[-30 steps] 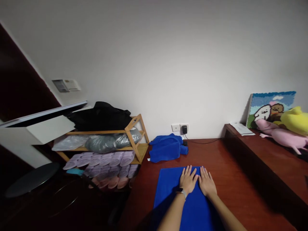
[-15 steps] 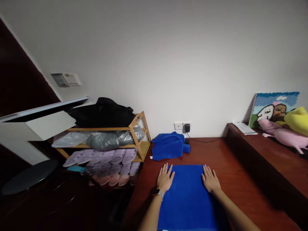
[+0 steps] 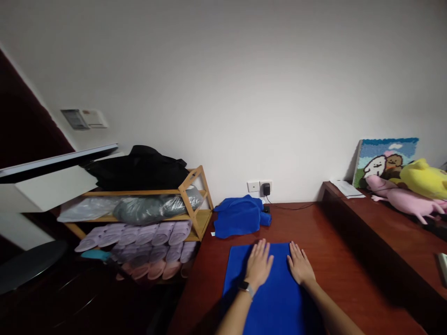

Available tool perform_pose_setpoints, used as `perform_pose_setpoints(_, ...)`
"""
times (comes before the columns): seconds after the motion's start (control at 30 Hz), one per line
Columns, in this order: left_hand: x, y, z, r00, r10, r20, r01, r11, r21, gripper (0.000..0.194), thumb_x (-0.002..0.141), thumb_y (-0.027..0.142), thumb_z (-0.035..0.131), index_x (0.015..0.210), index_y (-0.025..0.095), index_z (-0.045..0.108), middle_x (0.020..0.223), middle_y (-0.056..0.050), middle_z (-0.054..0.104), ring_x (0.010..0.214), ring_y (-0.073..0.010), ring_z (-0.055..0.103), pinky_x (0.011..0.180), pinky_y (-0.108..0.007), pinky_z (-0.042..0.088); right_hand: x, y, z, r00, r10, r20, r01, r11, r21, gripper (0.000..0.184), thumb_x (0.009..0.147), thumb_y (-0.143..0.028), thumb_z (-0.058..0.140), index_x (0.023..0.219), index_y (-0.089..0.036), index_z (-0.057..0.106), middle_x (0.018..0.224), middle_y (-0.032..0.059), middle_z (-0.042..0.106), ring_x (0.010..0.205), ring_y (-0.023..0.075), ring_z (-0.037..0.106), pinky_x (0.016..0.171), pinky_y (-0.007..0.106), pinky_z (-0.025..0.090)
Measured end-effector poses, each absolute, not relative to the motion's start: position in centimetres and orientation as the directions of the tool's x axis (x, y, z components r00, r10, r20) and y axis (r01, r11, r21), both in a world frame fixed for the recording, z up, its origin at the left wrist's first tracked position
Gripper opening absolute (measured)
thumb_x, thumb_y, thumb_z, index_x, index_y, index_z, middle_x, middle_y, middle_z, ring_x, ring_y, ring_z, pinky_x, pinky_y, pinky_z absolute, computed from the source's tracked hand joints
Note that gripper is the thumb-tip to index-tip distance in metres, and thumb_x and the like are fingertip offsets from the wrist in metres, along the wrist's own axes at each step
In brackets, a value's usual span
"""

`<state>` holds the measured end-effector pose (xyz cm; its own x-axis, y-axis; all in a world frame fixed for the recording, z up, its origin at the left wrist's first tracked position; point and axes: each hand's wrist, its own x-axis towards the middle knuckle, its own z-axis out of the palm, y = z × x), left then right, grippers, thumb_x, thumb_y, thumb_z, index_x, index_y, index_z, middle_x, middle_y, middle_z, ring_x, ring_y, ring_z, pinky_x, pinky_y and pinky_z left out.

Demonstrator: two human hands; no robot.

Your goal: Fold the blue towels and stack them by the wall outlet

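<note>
A blue towel (image 3: pixel 275 293) lies spread flat on the reddish-brown table (image 3: pixel 338 274); its near end runs out of view. My left hand (image 3: pixel 258 265) rests palm down on the towel's far part, left of its middle, fingers stretched out. Flat on the towel's right edge, close to the far corner, is my right hand (image 3: pixel 301 266), its fingers also straight. Neither hand grips anything. Behind the spread towel sits a loosely heaped blue cloth (image 3: pixel 237 216) with a small white tag, and a rolled blue piece (image 3: pixel 265 219) shows at its right side.
Against the wall, a black plug (image 3: pixel 266 189) sits in a socket, its cord trailing right. On the left stands a wooden rack (image 3: pixel 195 214) with slippers and a black bag (image 3: pixel 139 170). A raised ledge (image 3: pixel 384 218) on the right carries papers, plush toys and a picture.
My left hand moved from beside the right one to the towel's left edge, then back inward onto the towel. My right hand stayed at the right edge. The view shifted slightly.
</note>
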<state>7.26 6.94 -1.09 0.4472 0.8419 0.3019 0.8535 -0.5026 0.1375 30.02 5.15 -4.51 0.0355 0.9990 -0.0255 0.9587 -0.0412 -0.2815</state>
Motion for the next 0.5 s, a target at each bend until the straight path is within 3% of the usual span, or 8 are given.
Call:
perform_pose_setpoints(0.07, 12.1, 6.0, -1.7, 0.519, 0.811, 0.272, 0.799, -0.572, 0.183, 0.06, 0.107, 0.046, 0.024, 0.163, 0.024, 0.021, 0.169, -0.005, 0.027, 0.156, -0.0229, 0.024, 0.127, -0.046, 0.025, 30.2, 5.2, -4.7, 0.018, 0.999, -0.028, 0.966, -0.025, -0.259, 0.069, 0.102, -0.043, 0.016, 0.163, -0.011, 0.019, 0.171, 0.0063, 0.016, 0.158, 0.0187, 0.01, 0.128, 0.039, 0.007)
perform_pose_setpoints(0.2, 16.4, 4.7, -3.1, 0.513, 0.841, 0.171, 0.8, -0.541, 0.261, 0.062, 0.106, 0.048, 0.021, 0.163, 0.023, 0.02, 0.168, -0.007, 0.03, 0.156, -0.0238, 0.025, 0.128, -0.048, 0.024, 30.3, 5.0, -4.7, -0.02, 0.999, -0.031, 0.974, 0.013, -0.225, 0.068, 0.101, -0.041, 0.018, 0.162, -0.012, 0.023, 0.171, 0.0061, 0.014, 0.158, 0.0197, 0.008, 0.128, 0.04, 0.007)
perform_pose_setpoints(0.33, 11.3, 4.8, -3.3, 0.443, 0.883, 0.152, 0.844, -0.468, 0.261, 0.065, 0.105, 0.056, 0.019, 0.162, 0.023, 0.026, 0.168, -0.006, 0.028, 0.156, -0.0221, 0.023, 0.129, -0.046, 0.021, 29.9, 4.9, -4.2, 0.027, 0.999, -0.023, 0.971, -0.032, -0.236, 0.069, 0.102, -0.043, 0.014, 0.163, -0.01, 0.017, 0.17, 0.0058, 0.015, 0.158, 0.0186, 0.013, 0.128, 0.039, 0.008)
perform_pose_setpoints(0.5, 0.3, 5.9, -2.3, 0.201, 0.976, 0.088, 0.964, -0.213, 0.16, 0.075, 0.103, 0.064, 0.017, 0.161, 0.018, 0.029, 0.168, -0.011, 0.025, 0.156, -0.0266, 0.023, 0.128, -0.05, 0.022, 29.7, 4.8, -4.1, 0.047, 0.999, -0.022, 0.965, -0.051, -0.256, 0.07, 0.102, -0.044, 0.014, 0.162, -0.008, 0.018, 0.17, 0.0063, 0.019, 0.158, 0.0193, 0.013, 0.129, 0.039, 0.008)
